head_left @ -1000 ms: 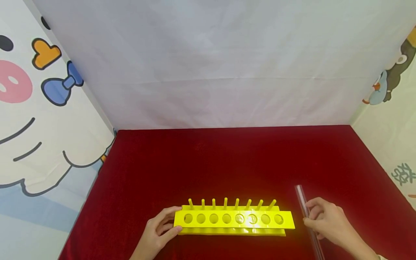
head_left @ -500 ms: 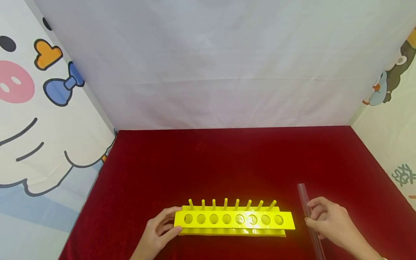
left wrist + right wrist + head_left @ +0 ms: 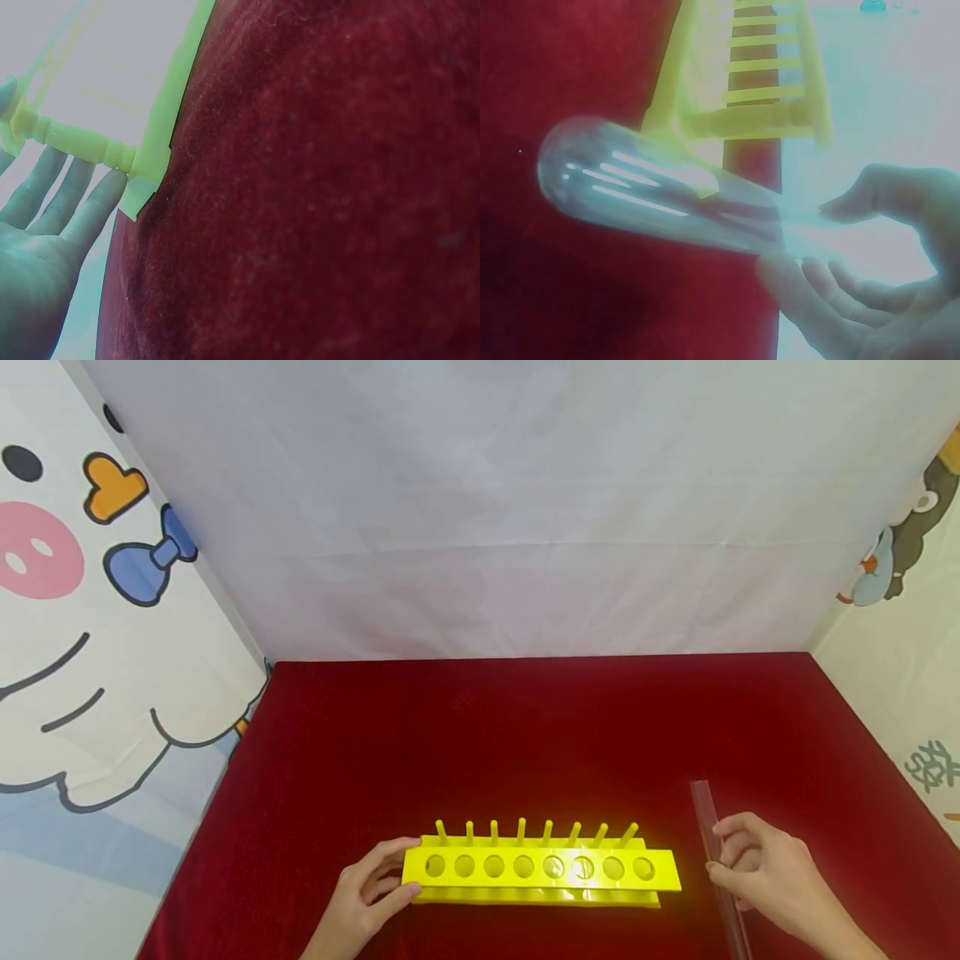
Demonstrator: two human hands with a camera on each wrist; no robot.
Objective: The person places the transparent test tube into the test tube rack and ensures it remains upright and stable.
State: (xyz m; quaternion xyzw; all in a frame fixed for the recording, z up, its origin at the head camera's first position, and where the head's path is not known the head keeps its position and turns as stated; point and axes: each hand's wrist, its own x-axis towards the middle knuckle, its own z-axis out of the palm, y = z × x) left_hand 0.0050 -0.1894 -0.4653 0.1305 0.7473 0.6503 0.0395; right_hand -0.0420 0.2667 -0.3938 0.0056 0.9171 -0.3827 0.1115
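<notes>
A bright yellow test tube rack (image 3: 540, 870), with a row of round holes and a row of pegs behind them, stands near the front of the table. My left hand (image 3: 367, 893) grips its left end, thumb on the front edge. In the left wrist view several fingers (image 3: 97, 199) reach the rack's end post (image 3: 75, 141). Right of the rack, my right hand (image 3: 772, 877) pinches a long clear test tube (image 3: 705, 818) between thumb and fingers. In the right wrist view the tube's rounded closed end (image 3: 577, 169) points away from the hand, beside the rack's end.
Dark red cloth (image 3: 465, 735) covers the table. A pale fabric backdrop (image 3: 525, 510) rises behind it. Cartoon-printed panels flank both sides, the left one (image 3: 112, 693) larger in view.
My right hand has shifted slightly to the right, and the test tube's far end has moved a little up and right with it. The left hand and the rack stay put.
</notes>
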